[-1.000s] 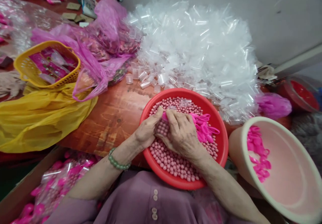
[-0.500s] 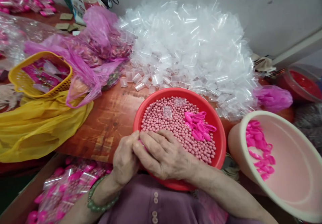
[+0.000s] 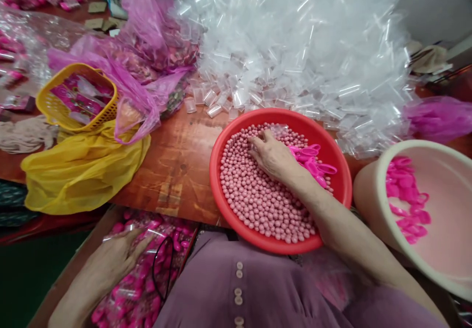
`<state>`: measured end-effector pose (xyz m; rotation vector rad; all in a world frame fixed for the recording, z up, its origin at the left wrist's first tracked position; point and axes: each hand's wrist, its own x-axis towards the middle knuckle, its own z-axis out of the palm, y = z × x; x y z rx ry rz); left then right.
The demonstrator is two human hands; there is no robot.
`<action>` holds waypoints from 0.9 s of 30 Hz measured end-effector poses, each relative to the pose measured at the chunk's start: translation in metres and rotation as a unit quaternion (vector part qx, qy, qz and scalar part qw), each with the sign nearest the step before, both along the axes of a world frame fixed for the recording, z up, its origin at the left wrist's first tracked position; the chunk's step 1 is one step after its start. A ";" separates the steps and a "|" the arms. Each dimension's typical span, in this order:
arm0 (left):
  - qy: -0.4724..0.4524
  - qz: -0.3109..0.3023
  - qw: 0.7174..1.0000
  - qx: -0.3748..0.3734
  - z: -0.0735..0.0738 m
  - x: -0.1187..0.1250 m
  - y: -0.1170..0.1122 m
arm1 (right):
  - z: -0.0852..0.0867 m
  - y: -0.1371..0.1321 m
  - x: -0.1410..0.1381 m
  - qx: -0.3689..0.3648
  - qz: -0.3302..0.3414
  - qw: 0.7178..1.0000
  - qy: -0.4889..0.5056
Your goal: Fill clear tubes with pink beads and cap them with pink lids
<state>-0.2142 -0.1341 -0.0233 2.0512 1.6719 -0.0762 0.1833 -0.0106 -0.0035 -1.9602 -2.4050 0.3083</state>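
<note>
My right hand [image 3: 273, 156] reaches into a red basin [image 3: 348, 200] of small pink balls [image 3: 258, 195]. Its fingers are bent together around a small clear plastic tube, mostly hidden by the fingertips. Just beyond the knuckles, another clear tube [image 3: 279, 130] lies on the balls. Bright pink plastic pieces with loops [image 3: 313, 163] rest in the basin, partly behind my wrist. At the lower left, my left hand [image 3: 114, 254] is open with fingers spread, over a box of finished pink-and-clear pieces [image 3: 129, 288]. I see nothing held in it.
A big heap of clear plastic tubes [image 3: 295, 47] covers the back of the table. To the right stands a pale tub [image 3: 372, 185] with more pink pieces. On the left are a yellow basket [image 3: 47, 106], a yellow bag [image 3: 84, 170] and a pink plastic bag [image 3: 147, 18].
My hands, earlier together at the basin's near edge, have parted. The left went down to the box and opened; the right moved forward onto the tube among the balls. The view has shifted.
</note>
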 end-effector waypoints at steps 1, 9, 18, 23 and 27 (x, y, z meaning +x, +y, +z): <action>0.009 0.017 1.000 0.001 -0.002 -0.001 0.000 | 0.000 0.000 -0.001 -0.006 -0.015 1.000 0.017; -0.274 -0.055 0.946 0.166 0.034 0.086 0.038 | -0.001 -0.008 0.005 -0.150 0.004 0.970 0.193; -0.303 -0.309 0.887 0.159 0.035 0.179 0.096 | -0.010 0.001 0.018 -0.343 -0.101 0.842 0.404; -0.276 -0.348 0.883 0.150 0.027 0.201 0.112 | -0.013 -0.005 0.016 -0.361 -0.133 0.776 0.501; -0.307 -0.329 0.875 0.177 0.021 0.213 0.118 | -0.011 -0.010 0.015 -0.355 -0.150 0.751 0.537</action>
